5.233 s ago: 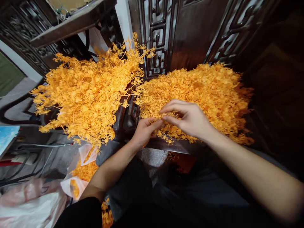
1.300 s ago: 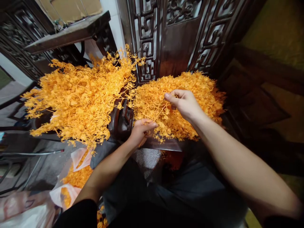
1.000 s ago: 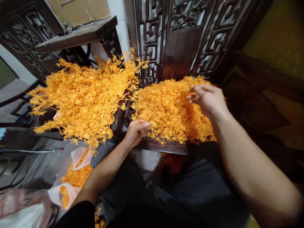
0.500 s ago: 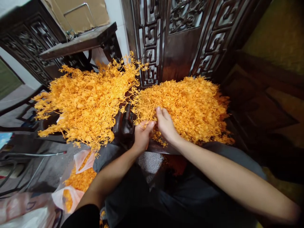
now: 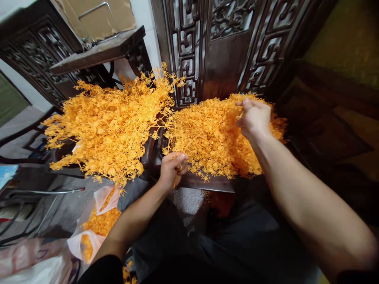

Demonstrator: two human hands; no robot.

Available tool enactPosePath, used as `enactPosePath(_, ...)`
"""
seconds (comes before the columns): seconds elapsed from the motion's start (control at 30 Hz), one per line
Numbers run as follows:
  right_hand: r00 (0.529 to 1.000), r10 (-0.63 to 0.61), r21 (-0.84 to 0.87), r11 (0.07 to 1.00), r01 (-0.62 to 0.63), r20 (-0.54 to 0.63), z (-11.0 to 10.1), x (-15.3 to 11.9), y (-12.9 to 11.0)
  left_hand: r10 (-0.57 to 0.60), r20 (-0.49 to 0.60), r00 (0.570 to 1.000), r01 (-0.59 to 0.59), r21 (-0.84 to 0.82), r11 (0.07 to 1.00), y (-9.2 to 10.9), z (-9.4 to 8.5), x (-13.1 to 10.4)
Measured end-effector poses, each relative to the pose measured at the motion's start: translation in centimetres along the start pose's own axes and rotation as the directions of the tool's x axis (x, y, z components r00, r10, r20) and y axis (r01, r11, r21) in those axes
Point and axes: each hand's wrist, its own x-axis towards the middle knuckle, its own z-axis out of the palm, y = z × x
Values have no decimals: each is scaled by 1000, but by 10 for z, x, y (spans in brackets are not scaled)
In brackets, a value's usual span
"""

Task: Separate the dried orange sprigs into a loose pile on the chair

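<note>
My left hand (image 5: 174, 169) is closed around thin orange stems at the front edge of the dark wooden seat (image 5: 207, 184); the stems fan out above it and one end hangs below the fist. Over the right part of the orange plastic sprig pile (image 5: 204, 134) is my right hand (image 5: 255, 117), its fingers pinched together. What they hold, if anything, is too small to make out. A second, looser heap of orange branching sprigs (image 5: 109, 126) lies to the left of the seat.
A plastic bag (image 5: 85, 241) of orange pieces stands on the floor at lower left. Behind the left heap is a dark wooden ledge (image 5: 97, 53) with cardboard (image 5: 100, 19) on it. A carved wooden back panel (image 5: 226, 67) rises behind the seat.
My right hand has moved away from my left hand, up and to the right over the pile. My left hand has shifted slightly down and left, still gripping stems.
</note>
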Motion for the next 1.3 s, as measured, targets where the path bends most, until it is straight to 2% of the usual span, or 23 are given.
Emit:
enactPosePath(0.03,999,54,46,997,-55,4,-6,0,-5,-9,-12,1000,9,-8,1000,2,-4,0)
enactPosePath(0.1,978,156,134,975,-175,138,-10,-11,-15,-22,-33,999,21,-22,1000,4,-8,4)
enactPosePath(0.17,938,163,162,962,-221,306,-7,-25,-22,-26,-25,999,25,-38,999,6,-8,7)
enactPosePath(0.2,930,157,144,966,-215,331,-5,-31,-23,-28,-20,999,27,-48,998,7,-7,8)
enactPosePath(0.3,958,87,-127,990,-54,272,-2,-39,-18,-64,-1,998,64,-71,995,7,-4,6)
enactPosePath(0.37,974,-58,-363,922,136,217,-1,-42,-13,-90,18,996,91,-89,992,7,-3,3)
enactPosePath(0.4,964,-143,-424,876,228,222,0,-45,-11,-98,29,995,100,-101,990,7,-3,2)
enactPosePath(0.47,921,-246,-386,852,354,303,6,-57,-14,-115,59,992,122,-129,984,6,-4,1)
enactPosePath(0.5,894,-239,-301,882,363,379,10,-66,-17,-129,76,989,139,-144,980,6,-4,1)
enactPosePath(0.53,864,-198,-206,924,322,463,16,-76,-21,-148,95,984,161,-156,974,5,-4,1)
enactPosePath(0.6,796,-75,-74,986,149,601,27,-95,-29,-191,133,973,213,-173,962,4,-3,0)
enactPosePath(0.67,759,19,-47,999,14,650,35,-107,-33,-238,171,956,268,-178,947,2,-1,-2)
enactPosePath(0.7,771,34,-61,998,6,636,35,-107,-33,-263,192,946,296,-175,939,0,-1,-3)
enactPosePath(0.77,842,0,-132,988,85,540,27,-97,-29,-318,243,916,359,-152,921,-3,-3,-6)
enactPosePath(0.87,968,-139,-302,932,200,211,-3,-62,-19,-428,335,839,472,-56,880,-10,-11,-11)
enactPosePath(0.93,980,-200,-380,905,191,14,-22,-40,-14,-502,344,794,526,27,850,-16,-18,-11)
enactPosePath(0.97,970,-243,-417,883,214,-18,-29,-33,-12,-530,329,781,541,66,838,-18,-21,-10)
enactPosePath(1.0,958,-287,-453,853,260,9,-32,-30,-10,-551,306,777,547,107,830,-21,-24,-7)
enactPosePath(1.07,915,-342,-499,767,404,215,-32,-32,-9,-562,257,786,513,236,826,-24,-29,0)
enactPosePath(1.13,835,-328,-484,696,530,442,-26,-42,-10,-517,231,824,396,419,817,-25,-33,8)
enactPosePath(1.17,793,-323,-462,674,576,517,-23,-47,-12,-486,229,844,321,510,798,-25,-35,11)
enactPosePath(1.23,726,-369,-396,651,648,580,-19,-58,-21,-441,234,866,202,644,738,-25,-38,16)
enactPosePath(1.3,656,-431,-291,650,702,620,-16,-65,-33,-437,227,870,160,708,688,-25,-39,18)
